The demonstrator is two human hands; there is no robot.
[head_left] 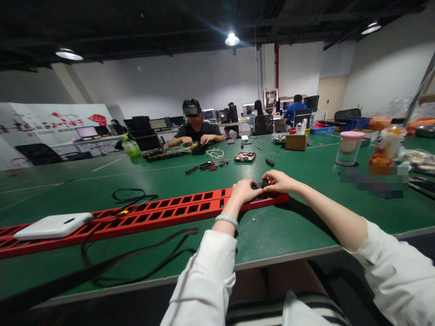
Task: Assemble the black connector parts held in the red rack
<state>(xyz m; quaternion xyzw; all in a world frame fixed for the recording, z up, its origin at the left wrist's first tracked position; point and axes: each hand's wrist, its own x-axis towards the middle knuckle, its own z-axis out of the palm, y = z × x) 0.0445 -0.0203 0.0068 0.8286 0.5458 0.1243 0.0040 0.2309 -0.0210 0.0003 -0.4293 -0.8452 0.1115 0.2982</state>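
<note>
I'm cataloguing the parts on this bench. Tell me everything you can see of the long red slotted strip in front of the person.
The red strip is a long, flat rail, seemingly plastic, with two rows of rectangular slots. It lies flat on the green table, running from the left edge up to the right. A white box rests on its left part, and black straps cross it. At its right end the left hand and right hand press a small black part onto it.
</note>
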